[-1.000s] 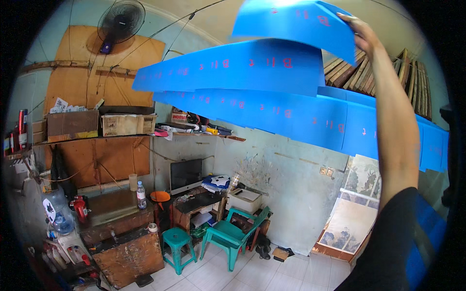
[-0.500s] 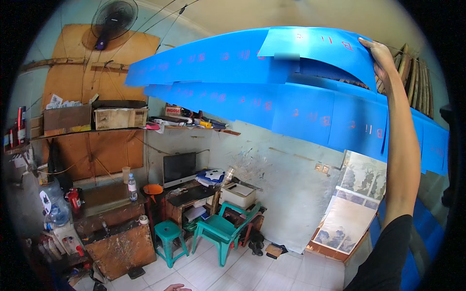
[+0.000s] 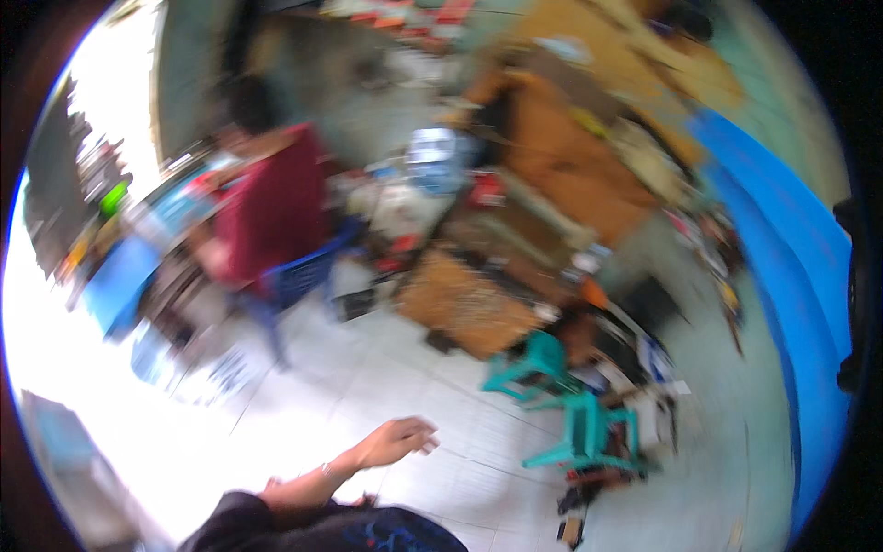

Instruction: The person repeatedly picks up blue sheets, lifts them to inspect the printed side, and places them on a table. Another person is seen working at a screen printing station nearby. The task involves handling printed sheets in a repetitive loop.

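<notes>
My left hand [image 3: 403, 440] reaches out from a dark sleeve at the bottom centre, over the pale tiled floor [image 3: 368, 373]. It is blurred, holds nothing, and its fingers are loosely curled and apart. My right hand is out of the picture. Long blue sheets [image 3: 777, 267] hang along the right side, well away from my left hand.
A person in a maroon shirt [image 3: 276, 198] sits on a blue chair [image 3: 313, 267] at the left, by a cluttered bench [image 3: 138, 267] near a bright doorway [image 3: 124, 55]. A wooden cabinet [image 3: 460, 294], green stool [image 3: 520, 368] and green chair [image 3: 584, 432] stand right of centre.
The view has swung left and tilted, bringing the seated person in and moving the blue sheets rightward. My raised right hand has left the picture; my left hand shows more fully.
</notes>
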A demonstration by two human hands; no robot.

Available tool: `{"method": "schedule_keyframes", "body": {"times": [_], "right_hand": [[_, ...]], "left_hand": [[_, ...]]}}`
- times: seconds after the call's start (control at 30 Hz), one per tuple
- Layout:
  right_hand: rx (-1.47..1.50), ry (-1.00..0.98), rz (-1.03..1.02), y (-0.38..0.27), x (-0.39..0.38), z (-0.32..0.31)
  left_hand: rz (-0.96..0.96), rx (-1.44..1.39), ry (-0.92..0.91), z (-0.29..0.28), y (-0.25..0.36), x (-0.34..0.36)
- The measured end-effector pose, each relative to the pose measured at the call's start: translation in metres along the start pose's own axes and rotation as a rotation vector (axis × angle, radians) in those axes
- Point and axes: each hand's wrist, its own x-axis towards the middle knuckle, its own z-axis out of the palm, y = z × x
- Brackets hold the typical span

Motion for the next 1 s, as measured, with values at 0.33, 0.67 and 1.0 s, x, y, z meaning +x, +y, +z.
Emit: {"method": "schedule_keyframes", "body": {"times": [0.33,0.67,1.0], "right_hand": [[0.581,-3.203,0.445,-0.319,-0.652,-0.339],[0.782,-3.717,0.045,-0.756,-0.732,-0.540],[0.395,-3.215,0.686,-1.000,-0.820,-0.714]], "left_hand": [[-0.249,0.111,0.995,-0.219,-0.088,-0.314],[-0.475,-0.494,2.050,-0.133,-0.215,-0.523],[-0.680,-1.125,2.213,-0.085,-0.174,-0.472]]}}
